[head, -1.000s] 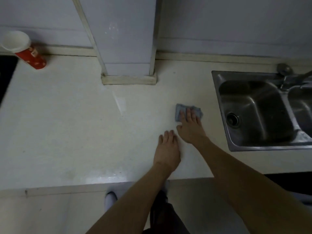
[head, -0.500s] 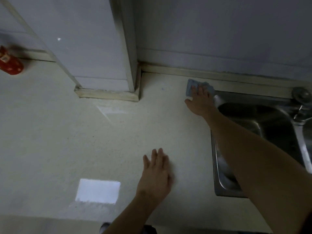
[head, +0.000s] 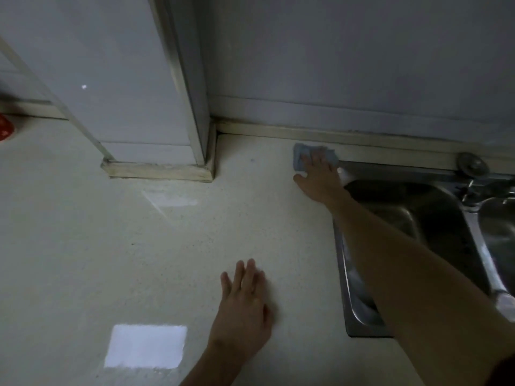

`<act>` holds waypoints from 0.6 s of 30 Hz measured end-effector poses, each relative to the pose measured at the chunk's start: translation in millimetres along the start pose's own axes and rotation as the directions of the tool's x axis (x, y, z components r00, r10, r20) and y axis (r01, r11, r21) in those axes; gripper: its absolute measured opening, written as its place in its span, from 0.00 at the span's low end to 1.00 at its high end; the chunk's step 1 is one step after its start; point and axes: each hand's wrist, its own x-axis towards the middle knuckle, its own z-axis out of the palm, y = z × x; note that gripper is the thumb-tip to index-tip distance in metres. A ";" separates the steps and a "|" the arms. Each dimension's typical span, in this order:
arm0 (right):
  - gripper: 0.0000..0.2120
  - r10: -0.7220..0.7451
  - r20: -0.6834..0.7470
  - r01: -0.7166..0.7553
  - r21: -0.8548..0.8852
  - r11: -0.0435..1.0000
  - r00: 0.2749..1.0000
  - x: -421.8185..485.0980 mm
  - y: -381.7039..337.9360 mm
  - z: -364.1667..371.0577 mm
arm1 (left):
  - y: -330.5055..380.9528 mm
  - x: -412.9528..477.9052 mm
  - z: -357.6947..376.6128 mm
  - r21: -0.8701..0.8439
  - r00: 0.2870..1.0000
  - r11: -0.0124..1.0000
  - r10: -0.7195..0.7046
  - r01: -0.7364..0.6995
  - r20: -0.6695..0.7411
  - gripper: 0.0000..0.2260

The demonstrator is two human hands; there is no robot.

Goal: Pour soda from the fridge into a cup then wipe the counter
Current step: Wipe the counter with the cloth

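Head view is giving me the steel sink (head: 434,218) at three o'clock, its basin lying empty, with only a red sliver of the cup (head: 5,130) showing at nine o'clock. My right hand (head: 320,176) is pressing flat, fingers spread, on the blue cloth (head: 299,158) at one o'clock against the backsplash, barely shifted from half a second ago. My left hand (head: 245,307) is resting palm-down, fingers open, on the counter (head: 111,260) at six o'clock.

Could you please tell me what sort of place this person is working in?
Most likely a home kitchen: a stainless steel sink with a metal tap is set into a pale speckled counter, and the right hand presses a blue-grey cloth against the counter's back edge.
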 end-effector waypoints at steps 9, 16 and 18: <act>0.35 0.020 -0.008 -0.020 -0.057 0.998 1.000 -175.4 -11.1 51.5 | 0.5 -16.4 -10.0 0.023 0.999 0.999 0.049 -0.050 0.019 0.25; 0.36 0.091 -0.049 -0.093 -0.043 0.995 0.995 -319.5 -29.3 104.1 | 17.6 -113.0 33.8 0.073 0.990 0.988 0.140 -0.138 -0.025 0.18; 0.36 0.121 -0.045 -0.123 -0.052 0.991 0.992 -348.7 -30.9 114.0 | 18.9 -135.5 42.7 0.078 0.988 0.986 0.151 -0.149 -0.028 0.19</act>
